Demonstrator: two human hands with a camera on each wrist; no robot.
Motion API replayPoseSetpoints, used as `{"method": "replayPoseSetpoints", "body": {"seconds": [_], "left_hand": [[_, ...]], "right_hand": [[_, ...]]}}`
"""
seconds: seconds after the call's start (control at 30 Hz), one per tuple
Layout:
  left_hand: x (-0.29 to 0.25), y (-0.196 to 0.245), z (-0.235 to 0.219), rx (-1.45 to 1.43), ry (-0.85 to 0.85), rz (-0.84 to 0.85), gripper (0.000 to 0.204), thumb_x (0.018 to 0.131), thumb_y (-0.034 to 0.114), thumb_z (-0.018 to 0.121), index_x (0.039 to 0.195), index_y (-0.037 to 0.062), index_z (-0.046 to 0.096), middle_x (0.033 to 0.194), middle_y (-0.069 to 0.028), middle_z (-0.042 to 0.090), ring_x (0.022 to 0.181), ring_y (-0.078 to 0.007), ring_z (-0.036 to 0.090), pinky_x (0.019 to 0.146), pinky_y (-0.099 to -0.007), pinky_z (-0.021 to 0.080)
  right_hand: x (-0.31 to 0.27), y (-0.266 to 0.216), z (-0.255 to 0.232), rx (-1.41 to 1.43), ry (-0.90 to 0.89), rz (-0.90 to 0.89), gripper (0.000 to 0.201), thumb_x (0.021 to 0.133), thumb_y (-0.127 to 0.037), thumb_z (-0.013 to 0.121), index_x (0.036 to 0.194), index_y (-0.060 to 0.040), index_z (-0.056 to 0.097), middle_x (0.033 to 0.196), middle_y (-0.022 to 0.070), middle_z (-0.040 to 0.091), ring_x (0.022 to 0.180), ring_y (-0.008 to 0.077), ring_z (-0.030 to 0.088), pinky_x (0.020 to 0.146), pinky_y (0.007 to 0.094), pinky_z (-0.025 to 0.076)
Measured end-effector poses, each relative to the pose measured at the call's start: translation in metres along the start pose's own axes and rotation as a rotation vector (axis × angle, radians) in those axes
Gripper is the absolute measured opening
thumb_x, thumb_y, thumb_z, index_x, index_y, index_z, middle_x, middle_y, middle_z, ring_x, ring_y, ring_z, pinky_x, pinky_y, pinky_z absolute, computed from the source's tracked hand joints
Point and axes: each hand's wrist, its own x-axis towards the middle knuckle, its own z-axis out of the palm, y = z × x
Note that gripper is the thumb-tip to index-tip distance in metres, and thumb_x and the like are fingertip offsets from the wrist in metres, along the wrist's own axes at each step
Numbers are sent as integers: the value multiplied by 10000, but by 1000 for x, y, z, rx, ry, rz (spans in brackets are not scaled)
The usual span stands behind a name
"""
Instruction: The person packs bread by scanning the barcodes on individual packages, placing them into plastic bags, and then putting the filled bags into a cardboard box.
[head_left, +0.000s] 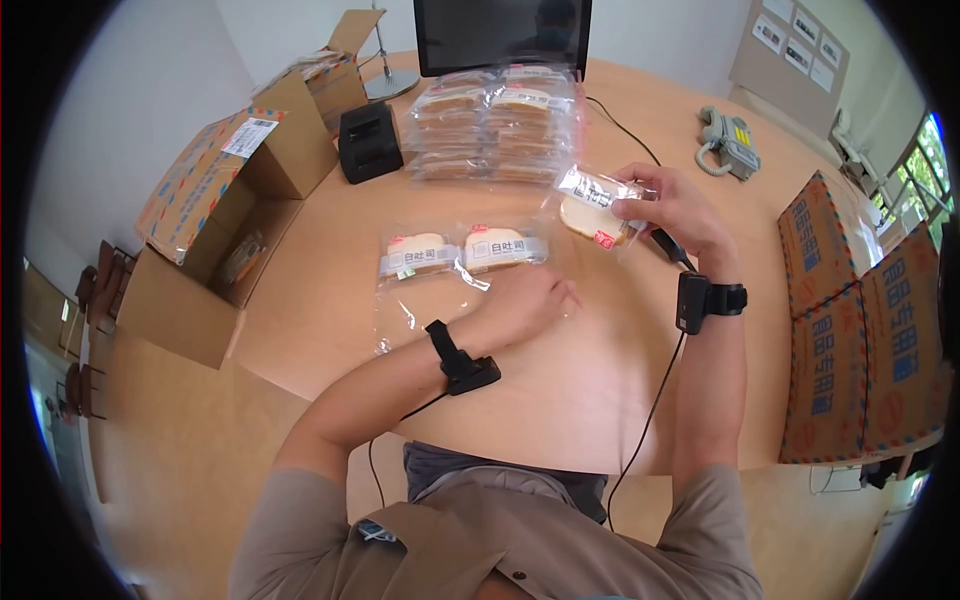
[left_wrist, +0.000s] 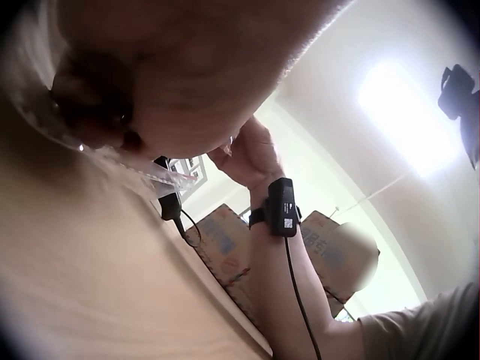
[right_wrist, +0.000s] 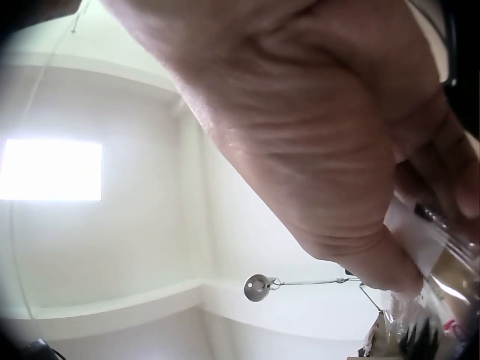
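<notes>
Above the table's right half, my right hand [head_left: 675, 210] pinches a packaged white sandwich bread [head_left: 592, 212] between thumb and fingers; its wrapper has a white label and a red mark. In the head view my left hand [head_left: 520, 305] is low over the table, its fingers curled at the edge of a clear plastic bag [head_left: 415, 312]. Plastic film [left_wrist: 169, 178] shows around its fingers in the left wrist view. Two more packaged breads [head_left: 418, 254] lie side by side at the bag's far end. The right wrist view shows part of the held wrapper [right_wrist: 450, 274].
Bagged breads [head_left: 490, 130] are stacked before a monitor [head_left: 500, 38]. An open carton [head_left: 215, 190] stands left, beside a black device [head_left: 369, 142]. Cartons [head_left: 830, 330] line the right edge; a telephone [head_left: 730, 145] sits behind. Cables run from both wrist cameras.
</notes>
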Motion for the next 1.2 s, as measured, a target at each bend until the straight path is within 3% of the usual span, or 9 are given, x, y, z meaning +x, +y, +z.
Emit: {"method": "replayPoseSetpoints", "body": {"seconds": [0.07,0.33,0.47,0.57,0.63,0.83,1.0,1.07,1.2], "left_hand": [[-2,-3,-2,-26,35,-15,377,1114,251,525,940,-7,738,885,-207,759,895,-411,739,842,-502,562],[-2,-15,-13,-95,3,-41,356,1053,285,693,861,-16,699,699,-140,653,636,-258,593,648,-405,491],[-4,-10,-7,-33,39,-36,370,1025,307,715,840,-12,692,720,-150,684,663,-298,649,662,-436,516],[-8,-6,-3,200,33,-84,342,985,303,733,838,-3,694,767,-180,713,718,-357,700,684,-474,539],[-10,-7,1,290,92,-7,314,955,294,738,842,4,698,808,-211,723,781,-410,717,711,-508,553],[-9,-16,1,146,82,14,267,975,266,731,855,29,708,823,-204,722,809,-425,705,723,-512,544],[-11,-15,-7,93,43,-52,284,1008,260,710,865,14,700,808,-203,711,791,-394,705,717,-484,536],[-10,-15,-11,53,32,-74,296,1016,257,703,865,3,691,793,-199,701,768,-370,700,710,-468,532],[-11,-13,-27,25,10,-118,255,957,206,708,844,-17,661,701,-168,644,662,-298,642,653,-434,509]], "right_hand": [[-1,0,-3,22,-131,-14,399,920,-203,857,1250,-14,738,1018,43,771,812,86,695,651,256,549],[-3,-2,-7,15,-141,31,384,917,-167,839,1254,-11,744,1010,35,766,810,79,677,671,250,555],[2,3,-5,56,-76,15,362,916,-175,854,1215,-5,743,972,25,750,782,74,661,683,239,536],[5,8,-4,84,11,-25,313,946,-204,843,1166,-5,744,955,24,742,772,73,651,694,238,527],[10,13,-7,93,8,-30,297,962,-218,832,1153,-8,744,953,27,741,773,73,650,693,244,529],[11,16,-8,155,18,-3,225,1031,-247,778,1132,-48,746,948,-26,735,831,51,664,749,244,535],[11,16,-1,124,21,37,225,1049,-286,770,1110,-71,740,968,-24,742,834,44,658,743,240,544],[10,12,7,85,-19,60,245,1036,-310,775,1104,-79,732,915,17,753,725,67,651,635,253,536],[10,11,8,-5,-29,48,258,1012,-274,808,1101,-47,725,887,23,749,703,68,639,602,256,517]]}}
